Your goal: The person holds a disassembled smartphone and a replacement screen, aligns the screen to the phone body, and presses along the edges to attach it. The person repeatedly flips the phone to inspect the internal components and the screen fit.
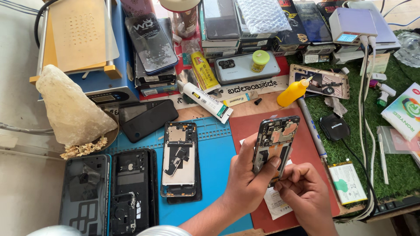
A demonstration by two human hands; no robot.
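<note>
Mid-teardown, lower right of frame: left hand [247, 181] grips the opened phone frame [274, 146] upright over the red mat [315, 153], right hand [304, 192] curled closed at its bottom edge, probably needs careful prying next

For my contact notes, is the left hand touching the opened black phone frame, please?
Touching: the head view shows the left hand gripping the opened black phone frame, thumb across it.

both forearms are bare, with no sleeves, gloves, rings or watch on left hand [248, 181] or right hand [306, 192].
</note>
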